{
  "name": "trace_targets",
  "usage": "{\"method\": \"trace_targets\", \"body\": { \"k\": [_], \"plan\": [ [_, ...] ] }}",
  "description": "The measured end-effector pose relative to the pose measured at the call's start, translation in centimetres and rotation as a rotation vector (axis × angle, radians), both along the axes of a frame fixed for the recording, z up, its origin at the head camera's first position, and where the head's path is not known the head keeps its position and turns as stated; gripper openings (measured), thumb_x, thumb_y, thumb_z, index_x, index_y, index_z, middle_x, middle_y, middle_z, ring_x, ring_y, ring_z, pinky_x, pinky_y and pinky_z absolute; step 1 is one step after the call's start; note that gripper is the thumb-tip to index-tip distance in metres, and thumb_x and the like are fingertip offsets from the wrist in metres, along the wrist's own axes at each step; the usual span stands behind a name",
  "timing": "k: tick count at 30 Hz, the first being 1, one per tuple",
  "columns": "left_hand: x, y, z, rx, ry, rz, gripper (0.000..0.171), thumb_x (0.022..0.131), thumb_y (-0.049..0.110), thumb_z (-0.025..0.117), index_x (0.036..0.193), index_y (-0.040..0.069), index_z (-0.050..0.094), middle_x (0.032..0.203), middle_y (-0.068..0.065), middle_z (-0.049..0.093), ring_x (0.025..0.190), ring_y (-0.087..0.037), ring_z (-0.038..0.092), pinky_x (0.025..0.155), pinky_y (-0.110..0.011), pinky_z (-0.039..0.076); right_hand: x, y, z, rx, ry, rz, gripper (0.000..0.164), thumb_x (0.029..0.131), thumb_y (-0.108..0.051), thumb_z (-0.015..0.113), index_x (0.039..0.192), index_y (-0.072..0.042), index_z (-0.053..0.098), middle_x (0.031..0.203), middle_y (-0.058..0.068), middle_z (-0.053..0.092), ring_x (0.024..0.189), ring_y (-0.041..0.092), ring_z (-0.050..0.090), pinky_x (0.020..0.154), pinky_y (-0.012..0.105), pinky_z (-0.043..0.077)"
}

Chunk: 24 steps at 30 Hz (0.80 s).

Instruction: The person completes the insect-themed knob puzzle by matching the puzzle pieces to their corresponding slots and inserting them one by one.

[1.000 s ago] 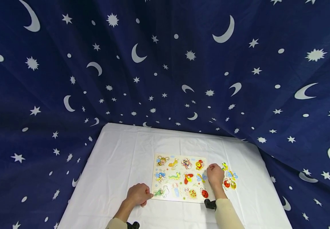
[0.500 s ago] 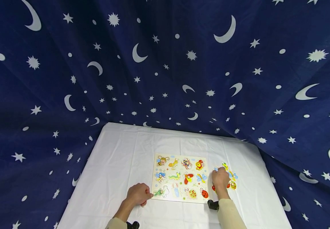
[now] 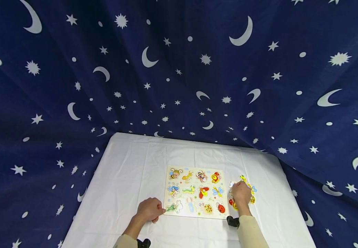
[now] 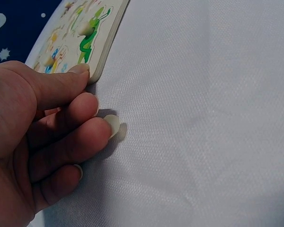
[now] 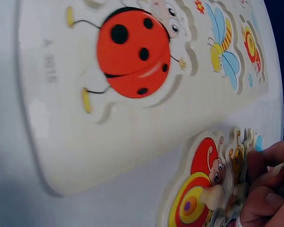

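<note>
A pale wooden insect puzzle board [image 3: 183, 203] lies on the white cloth. My left hand [image 3: 149, 209] is at its near left corner, thumb on the corner and other fingers curled beside it, as the left wrist view [image 4: 57, 123] shows. Close by is a green grasshopper piece [image 4: 87, 35] with a knob. My right hand [image 3: 241, 193] is over the loose puzzle pieces right of the board, thumb and fingers pinched together around a pale bit of one piece, mostly hidden by the fingers [image 5: 265, 203]. A red and yellow butterfly piece [image 5: 199, 184] with a wooden knob lies nearest it.
The board's ladybug recess [image 5: 132, 52] and dragonfly recess [image 5: 222, 52] show printed pictures without knobs. More loose pieces [image 3: 252, 199] lie partly under the right hand. A blue curtain with moons and stars [image 3: 179, 69] hangs behind the table [image 3: 129, 165].
My right hand has moved right, from the board's right edge to over the loose pieces, with a butterfly piece now showing on its left. The left hand has stayed at the board's corner.
</note>
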<state>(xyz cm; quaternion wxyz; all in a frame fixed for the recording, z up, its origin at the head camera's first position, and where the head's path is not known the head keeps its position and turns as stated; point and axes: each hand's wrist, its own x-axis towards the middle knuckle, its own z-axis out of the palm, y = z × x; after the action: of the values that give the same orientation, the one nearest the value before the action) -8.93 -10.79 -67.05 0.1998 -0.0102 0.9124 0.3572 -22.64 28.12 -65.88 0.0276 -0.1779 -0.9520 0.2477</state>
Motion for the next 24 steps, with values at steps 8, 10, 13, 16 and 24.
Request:
{"method": "trace_targets", "body": {
  "k": [8, 10, 13, 16, 24],
  "plan": [
    [0.1, 0.0, -0.1, 0.006, -0.001, 0.000, 0.034, 0.085, 0.033, 0.072, 0.059, 0.020, 0.054, 0.039, 0.006, 0.054, 0.032, -0.008, 0.049, 0.042, -0.029, 0.033, 0.3, -0.8, -0.7, -0.022, 0.064, 0.021, 0.016, 0.092, -0.018, 0.058, 0.090, -0.005, 0.068, 0.081, 0.017, 0.070, 0.068, 0.034, 0.062, 0.053, 0.038, 0.039],
    [0.1, 0.0, -0.2, 0.005, 0.003, -0.001, 0.034, 0.085, 0.033, 0.071, 0.059, 0.020, 0.054, 0.039, 0.007, 0.054, 0.033, -0.009, 0.050, 0.042, -0.029, 0.033, 0.3, -1.0, -0.7, -0.046, 0.084, 0.028, 0.015, 0.092, -0.019, 0.060, 0.090, -0.007, 0.069, 0.081, 0.015, 0.071, 0.066, 0.031, 0.062, 0.053, 0.034, 0.038],
    [0.1, 0.0, -0.2, 0.004, 0.008, 0.002, 0.035, 0.085, 0.033, 0.071, 0.058, 0.020, 0.053, 0.039, 0.007, 0.053, 0.032, -0.009, 0.049, 0.042, -0.029, 0.032, 0.1, -1.4, -0.5, -0.077, 0.116, 0.057, 0.014, 0.090, -0.019, 0.063, 0.089, -0.008, 0.071, 0.078, 0.012, 0.071, 0.066, 0.027, 0.061, 0.057, 0.034, 0.038],
    [0.1, 0.0, -0.2, 0.003, 0.007, 0.002, 0.035, 0.085, 0.034, 0.071, 0.058, 0.020, 0.053, 0.038, 0.007, 0.053, 0.032, -0.009, 0.049, 0.042, -0.029, 0.032, -0.1, -2.0, -0.3, -0.107, 0.135, 0.092, 0.012, 0.088, -0.019, 0.067, 0.088, -0.009, 0.072, 0.074, 0.008, 0.070, 0.066, 0.022, 0.059, 0.063, 0.036, 0.040],
    [0.0, 0.1, 0.0, -0.008, 0.011, -0.001, 0.035, 0.085, 0.034, 0.071, 0.058, 0.020, 0.053, 0.038, 0.008, 0.052, 0.032, -0.007, 0.048, 0.043, -0.029, 0.033, -0.4, -3.4, 0.0, -0.158, 0.249, 0.144, 0.007, 0.084, -0.016, 0.074, 0.087, -0.010, 0.075, 0.068, 0.002, 0.067, 0.061, 0.010, 0.053, 0.064, 0.030, 0.040]
  ]
}}
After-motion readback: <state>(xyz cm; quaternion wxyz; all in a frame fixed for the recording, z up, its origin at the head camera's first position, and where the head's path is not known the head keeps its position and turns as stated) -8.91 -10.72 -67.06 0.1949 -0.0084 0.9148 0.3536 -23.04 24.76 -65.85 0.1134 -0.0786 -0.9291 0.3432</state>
